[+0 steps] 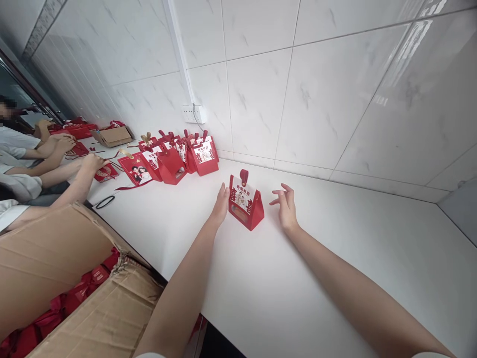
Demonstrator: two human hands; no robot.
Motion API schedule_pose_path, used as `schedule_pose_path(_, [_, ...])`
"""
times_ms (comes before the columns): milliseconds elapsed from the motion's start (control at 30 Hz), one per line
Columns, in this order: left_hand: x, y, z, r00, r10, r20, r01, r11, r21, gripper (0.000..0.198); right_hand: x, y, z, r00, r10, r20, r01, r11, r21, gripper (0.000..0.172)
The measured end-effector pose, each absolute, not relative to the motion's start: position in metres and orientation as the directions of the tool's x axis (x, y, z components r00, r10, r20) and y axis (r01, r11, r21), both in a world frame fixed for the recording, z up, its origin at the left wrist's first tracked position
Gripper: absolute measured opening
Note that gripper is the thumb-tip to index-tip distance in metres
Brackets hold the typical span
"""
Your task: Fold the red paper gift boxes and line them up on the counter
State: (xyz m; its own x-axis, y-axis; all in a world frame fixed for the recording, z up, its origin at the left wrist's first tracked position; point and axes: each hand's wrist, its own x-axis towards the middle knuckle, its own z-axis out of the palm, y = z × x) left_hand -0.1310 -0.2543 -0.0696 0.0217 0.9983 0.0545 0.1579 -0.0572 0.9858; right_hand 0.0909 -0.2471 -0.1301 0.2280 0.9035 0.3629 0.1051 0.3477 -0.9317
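Observation:
A red triangular gift box (245, 203) stands upright on the white table, with a red ribbon loop on top, a white printed label and a small clear window low on its front. My left hand (219, 208) rests along the box's left edge, fingers stretched out and not wrapped round it. To the right of the box, a short gap away, my right hand (286, 208) hovers with its fingers apart and nothing in it.
Several finished-looking red gift boxes (204, 156) stand grouped by the wall, below a socket (194, 114). An open cardboard carton (55, 238) with red packets is at lower left. Co-workers' hands (93, 163) handle red boxes along the left; black scissors handles (105, 202) lie near them.

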Motion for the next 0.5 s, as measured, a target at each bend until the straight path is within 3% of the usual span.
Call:
schedule_pose_path(133, [-0.142, -0.247, -0.078, -0.088, 0.992, 0.09, 0.286, -0.061, 0.956, 0.066, 0.085, -0.25, -0.126, -0.01, 0.909, 0.416, 0.114, 0.415, -0.903, 0.055])
schedule_pose_path(300, [-0.142, -0.249, -0.075, -0.144, 0.985, 0.095, 0.483, -0.014, 0.875, 0.062, 0.079, -0.265, -0.116, -0.38, 0.806, 0.454, 0.201, 0.551, -0.81, 0.056])
schedule_pose_path(400, [-0.151, -0.253, -0.06, -0.069, 0.993, -0.091, 0.313, 0.108, 0.944, 0.055, 0.074, -0.273, -0.114, -0.454, 0.799, 0.393, 0.204, 0.523, -0.827, 0.056])
schedule_pose_path(500, [-0.169, -0.26, -0.042, 0.116, 0.979, -0.166, 0.1, 0.155, 0.983, 0.067, 0.071, -0.273, -0.118, -0.334, 0.876, 0.349, 0.192, 0.425, -0.884, 0.057])
